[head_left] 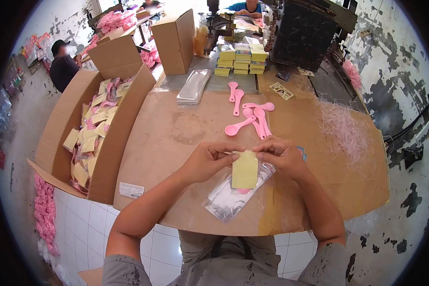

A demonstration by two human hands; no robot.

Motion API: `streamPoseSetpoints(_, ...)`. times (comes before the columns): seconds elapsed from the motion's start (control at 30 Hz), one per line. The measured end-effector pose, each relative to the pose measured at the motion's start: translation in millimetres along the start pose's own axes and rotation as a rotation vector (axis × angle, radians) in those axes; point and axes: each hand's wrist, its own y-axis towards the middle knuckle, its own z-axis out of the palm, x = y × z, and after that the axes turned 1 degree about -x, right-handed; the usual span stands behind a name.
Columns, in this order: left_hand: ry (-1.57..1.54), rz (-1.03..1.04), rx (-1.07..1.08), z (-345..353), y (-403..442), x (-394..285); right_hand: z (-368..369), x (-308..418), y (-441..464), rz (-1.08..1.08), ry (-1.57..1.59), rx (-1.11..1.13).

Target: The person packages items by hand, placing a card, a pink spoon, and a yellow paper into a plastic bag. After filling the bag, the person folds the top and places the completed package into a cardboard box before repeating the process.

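My left hand [209, 161] pinches the top left corner of a pale yellow card [245, 171]. At the card's top right corner, the fingers of my right hand [285, 158] are pinched too. Beneath the card lie clear plastic bags [227, 199], flat and slanted on the cardboard table cover [176, 167]. A bit of something pink peeks out below the card's lower edge; what it is I cannot tell. Just beyond my hands several pink measuring spoons [240, 126] lie in a loose group. A blue printed card [301, 153] is partly hidden behind my right hand.
On the left stands a large open carton [114, 143] full of packed bags with yellow cards. Clear bags [194, 87] are stacked ahead, near piles of yellow cards [242, 59]. Shredded pink filler [343, 128] lies right. A black machine box [302, 35] and co-workers are farther back.
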Motion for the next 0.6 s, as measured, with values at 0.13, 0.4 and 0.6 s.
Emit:
streamPoseSetpoints(0.13,-0.028,-0.013,-0.011,2,1,0,1,3,0,0.075,0.094,0.02)
streamPoseSetpoints(0.4,-0.022,0.092,-0.133,-4,3,-2,8,13,-3,0.126,0.007,0.051)
streamPoseSetpoints(0.6,-0.058,0.121,-0.122,7,-1,-6,6,21,-4,0.013,0.065,0.015)
